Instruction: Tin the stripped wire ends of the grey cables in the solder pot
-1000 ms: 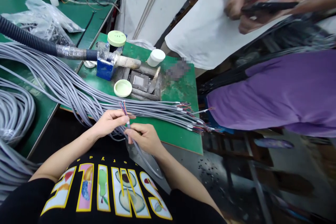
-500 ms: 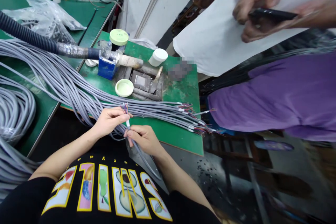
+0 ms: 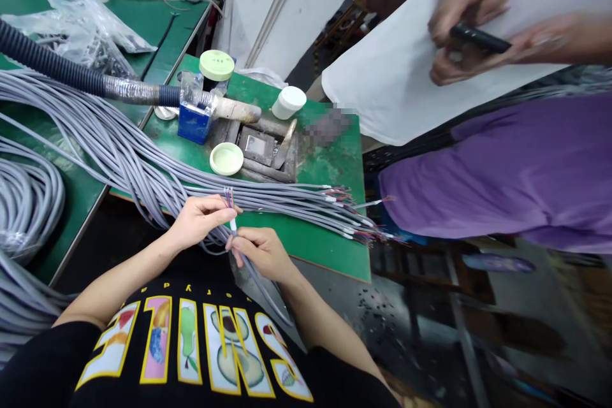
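Between my two hands stands the end of a grey cable [image 3: 259, 283], its thin coloured wires [image 3: 229, 196] pointing up. My left hand [image 3: 203, 220] pinches the wires just above a white sleeve [image 3: 233, 224]. Below that sleeve, my right hand [image 3: 261, 252] is closed around the grey jacket, and the rest of the cable curves down beside my shirt. Just beyond my hands, a thick bundle of grey cables [image 3: 143, 153] lies across the green table, with stripped wire ends [image 3: 342, 194] at its right side.
Behind the bundle sit a small metal pot [image 3: 258, 145] with a scraper [image 3: 285, 146], an open pale-green dish [image 3: 226, 159], a white jar [image 3: 289, 102] and a blue box [image 3: 194, 122] holding a black hose [image 3: 57, 60]. Another person's hands [image 3: 473, 13] hold a dark phone [image 3: 480, 37] at upper right.
My hands and the cable stay practically in place. The other person's hands and phone have shifted slightly, and the phone is tilted more.
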The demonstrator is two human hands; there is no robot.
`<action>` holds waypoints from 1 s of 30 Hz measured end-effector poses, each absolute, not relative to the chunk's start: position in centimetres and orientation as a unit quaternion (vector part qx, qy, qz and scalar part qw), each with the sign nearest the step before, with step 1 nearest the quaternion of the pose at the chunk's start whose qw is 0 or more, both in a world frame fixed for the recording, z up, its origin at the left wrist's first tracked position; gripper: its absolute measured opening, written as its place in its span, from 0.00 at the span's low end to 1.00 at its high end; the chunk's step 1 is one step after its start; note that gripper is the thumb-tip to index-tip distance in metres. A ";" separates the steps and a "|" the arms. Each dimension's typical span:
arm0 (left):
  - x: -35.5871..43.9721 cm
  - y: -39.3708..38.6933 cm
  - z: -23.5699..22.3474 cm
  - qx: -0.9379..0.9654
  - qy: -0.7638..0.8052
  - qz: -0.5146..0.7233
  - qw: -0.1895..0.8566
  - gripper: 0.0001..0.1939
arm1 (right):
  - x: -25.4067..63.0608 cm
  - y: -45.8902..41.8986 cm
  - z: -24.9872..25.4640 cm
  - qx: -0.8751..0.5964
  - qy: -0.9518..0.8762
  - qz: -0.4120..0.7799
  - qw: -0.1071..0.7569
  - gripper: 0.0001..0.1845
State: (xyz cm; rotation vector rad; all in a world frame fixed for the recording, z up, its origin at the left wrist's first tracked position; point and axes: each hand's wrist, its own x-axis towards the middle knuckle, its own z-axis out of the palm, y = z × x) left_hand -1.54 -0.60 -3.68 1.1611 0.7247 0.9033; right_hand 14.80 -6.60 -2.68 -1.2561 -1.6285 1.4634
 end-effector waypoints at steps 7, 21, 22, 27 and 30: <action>-1.5 -0.2 -4.9 0.405 0.287 0.281 0.822 0.24 | 15.0 -6.8 -3.2 -0.421 -0.569 0.633 0.313 0.25; 3.4 1.4 -2.4 0.678 0.206 0.452 0.541 0.13 | 16.7 -11.2 -2.4 -0.431 -0.418 0.557 0.574 0.21; 3.9 1.9 -2.3 0.728 0.191 0.424 0.504 0.12 | 17.6 -12.6 -2.3 -0.436 -0.394 0.514 0.625 0.20; 6.4 4.2 -2.8 0.912 0.186 0.244 0.274 0.12 | 23.8 -20.3 -4.1 -0.640 -0.232 0.265 0.683 0.21; 8.2 4.7 -2.8 0.956 0.213 0.132 0.154 0.15 | 27.0 -23.7 -6.6 -0.880 -0.179 0.174 0.404 0.25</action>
